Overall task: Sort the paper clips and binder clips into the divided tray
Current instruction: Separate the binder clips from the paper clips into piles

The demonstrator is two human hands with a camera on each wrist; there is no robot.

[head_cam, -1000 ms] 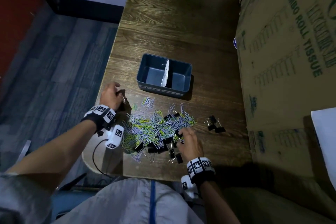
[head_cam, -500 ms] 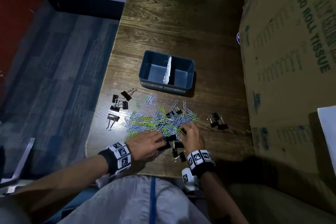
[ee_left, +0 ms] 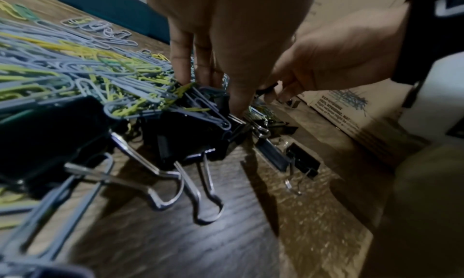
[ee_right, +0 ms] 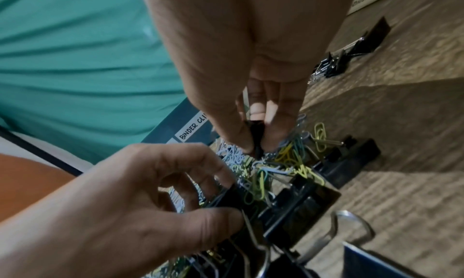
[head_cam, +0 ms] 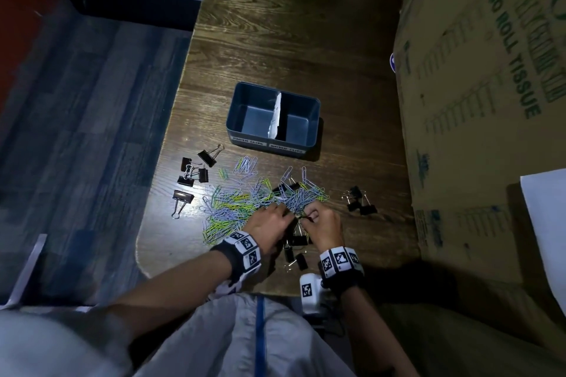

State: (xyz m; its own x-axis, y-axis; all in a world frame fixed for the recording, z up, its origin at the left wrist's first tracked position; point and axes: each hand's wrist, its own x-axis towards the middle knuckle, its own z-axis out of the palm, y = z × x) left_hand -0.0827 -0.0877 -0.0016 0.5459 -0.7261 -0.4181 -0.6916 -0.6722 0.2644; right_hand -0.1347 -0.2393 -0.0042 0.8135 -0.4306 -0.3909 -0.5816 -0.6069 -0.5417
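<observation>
I counted one divided tray (head_cam: 272,144) on the tabletop (head_cam: 291,24), with two compartments and two labels on its near wall. Five black binder clips lay in a group to my left (head_cam: 191,176), and about three more to my right (head_cam: 360,203). A further handful, four or more, sat under and just behind my two hands; my left hand (head_cam: 268,225) and right hand (head_cam: 324,223) hid part of them, so I couldn't fix that number. The paper clips (head_cam: 245,202) made one loose pile, far too many and too tangled to count. One large cardboard box (head_cam: 490,86) stood alongside.
</observation>
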